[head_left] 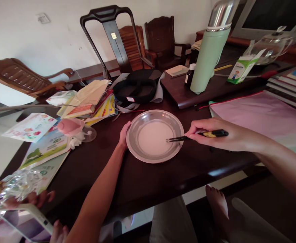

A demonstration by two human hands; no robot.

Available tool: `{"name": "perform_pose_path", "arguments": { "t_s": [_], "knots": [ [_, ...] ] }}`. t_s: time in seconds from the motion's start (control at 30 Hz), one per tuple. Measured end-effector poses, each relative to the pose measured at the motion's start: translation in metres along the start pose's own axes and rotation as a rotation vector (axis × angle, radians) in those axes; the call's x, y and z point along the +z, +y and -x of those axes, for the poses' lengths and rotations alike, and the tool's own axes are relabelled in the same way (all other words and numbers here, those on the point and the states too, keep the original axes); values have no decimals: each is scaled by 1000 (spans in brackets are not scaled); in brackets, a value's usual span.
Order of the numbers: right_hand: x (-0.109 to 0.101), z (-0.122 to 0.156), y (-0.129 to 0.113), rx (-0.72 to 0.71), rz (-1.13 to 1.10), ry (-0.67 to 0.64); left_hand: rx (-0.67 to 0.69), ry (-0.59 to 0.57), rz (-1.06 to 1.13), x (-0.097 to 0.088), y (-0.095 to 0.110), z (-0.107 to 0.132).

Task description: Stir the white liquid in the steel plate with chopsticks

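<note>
Steadying the metal dish [154,161], apparently, my left hand [124,136] braces its rim, grip hidden; opposite, my right hand [222,143] clamps black chopsticks [178,138], tips in pale liquid [151,138].

A sage-green vacuum flask [209,57] is standing on a raised dark wooden platform [179,91], a small dark bottle [189,77] sitting just beside it. Farther right, a green-and-white carton [244,70] is holding its flap up near a clear glass teapot [270,49]. A pink zippered pouch [261,116] is lying flat by some stacked books [289,92]. Across the table, envelopes [93,92] are piling loosely over a yellow booklet [102,110], while a tall black-framed chair [118,42] and carved wooden armchairs [160,38] are standing behind.
</note>
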State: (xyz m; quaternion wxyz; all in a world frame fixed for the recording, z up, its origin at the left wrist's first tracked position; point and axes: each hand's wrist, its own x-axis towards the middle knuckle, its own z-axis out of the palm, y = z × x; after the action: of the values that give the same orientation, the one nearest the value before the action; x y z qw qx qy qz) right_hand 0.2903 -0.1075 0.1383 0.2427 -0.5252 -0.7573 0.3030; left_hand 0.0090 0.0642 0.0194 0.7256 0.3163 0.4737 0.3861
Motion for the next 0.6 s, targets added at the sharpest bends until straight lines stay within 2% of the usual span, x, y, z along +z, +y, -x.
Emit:
{"name": "perform_pose_path", "arguments": {
  "t_s": [0.07,0.17,0.3,0.4,0.5,0.6],
  "knots": [
    [2,1,-4,-4,-29,-45,11,0,-3,-1,0,0],
    [19,-3,-4,-77,-79,-79,8,-3,4,-2,-1,-1],
    [58,-20,12,-234,-155,40,2,-5,12,-3,-2,-2],
    [78,-33,27,-296,-100,133,-8,-9,16,-2,-1,0],
    [76,-36,34,-281,-33,180,-26,-20,22,0,0,1],
    [60,-30,30,-220,19,199,-35,-27,29,0,0,2]
  ]
}}
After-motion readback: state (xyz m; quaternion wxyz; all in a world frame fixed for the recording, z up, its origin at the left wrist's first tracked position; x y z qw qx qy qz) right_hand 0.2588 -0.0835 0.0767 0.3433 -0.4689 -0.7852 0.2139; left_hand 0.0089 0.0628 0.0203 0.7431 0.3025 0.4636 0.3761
